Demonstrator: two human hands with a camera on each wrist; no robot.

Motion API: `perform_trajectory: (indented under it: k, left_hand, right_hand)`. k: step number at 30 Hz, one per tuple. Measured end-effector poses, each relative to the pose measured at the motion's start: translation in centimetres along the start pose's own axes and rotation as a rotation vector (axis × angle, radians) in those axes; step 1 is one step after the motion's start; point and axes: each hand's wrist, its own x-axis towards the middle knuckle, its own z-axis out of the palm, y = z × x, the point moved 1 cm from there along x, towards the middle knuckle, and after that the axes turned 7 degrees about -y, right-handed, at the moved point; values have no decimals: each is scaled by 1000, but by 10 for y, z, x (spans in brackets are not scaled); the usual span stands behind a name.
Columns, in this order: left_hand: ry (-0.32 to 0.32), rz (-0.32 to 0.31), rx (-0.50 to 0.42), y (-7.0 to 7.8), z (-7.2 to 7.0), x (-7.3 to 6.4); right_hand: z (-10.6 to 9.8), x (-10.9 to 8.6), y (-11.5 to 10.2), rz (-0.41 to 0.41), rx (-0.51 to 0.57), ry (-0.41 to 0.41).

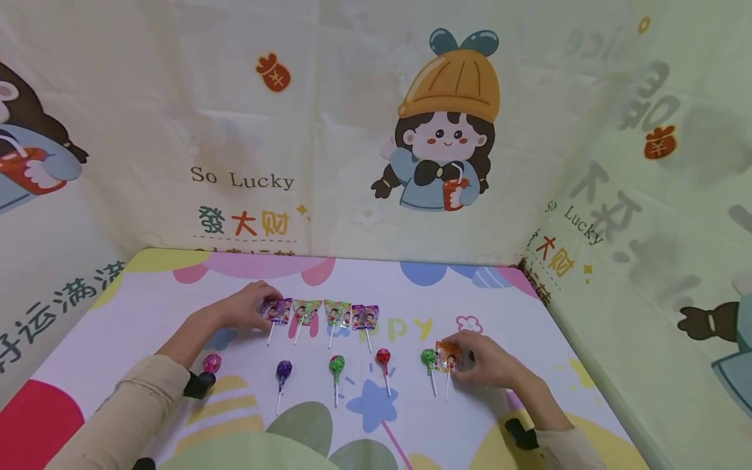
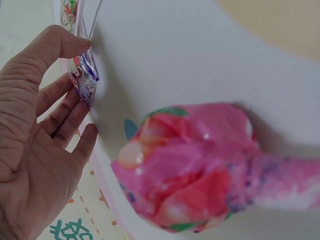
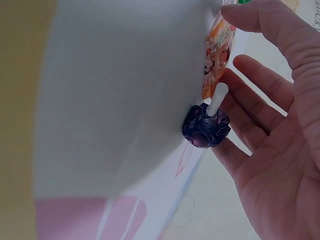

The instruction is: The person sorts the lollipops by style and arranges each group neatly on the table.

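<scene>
My left hand (image 1: 249, 307) pinches the edge of a purple-wrapped flat lollipop (image 1: 278, 311), the left end of a back row. Beside it lie two green-wrapped flat lollipops (image 1: 307, 312) and another purple one (image 1: 365, 317). At the right, my right hand (image 1: 484, 359) holds an orange-wrapped flat lollipop (image 1: 448, 358) between thumb and fingers. A round green lollipop (image 1: 429, 358) lies just left of it. Close under the right fingers is a dark purple round lollipop (image 3: 206, 126), mostly hidden in the head view. A pink round lollipop (image 2: 190, 165) lies near the left wrist.
Nearer the front lie a purple round lollipop (image 1: 284, 372), a green-and-red one (image 1: 337, 365) and a red one (image 1: 383, 356), sticks toward me. The printed tabletop (image 1: 305, 424) meets cartoon-printed cloth walls (image 1: 329, 130) at the back and sides.
</scene>
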Motion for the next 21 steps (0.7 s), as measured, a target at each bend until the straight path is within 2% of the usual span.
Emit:
perform_trajectory:
  k: [9,21]
  left_hand:
    - [-6,18,-5,-1,1,0]
    - [5,33,0,-3,1,1]
  right_hand:
    - [-4,9,0,66,35,-35]
    - [-4,15,-1,39,30,-31]
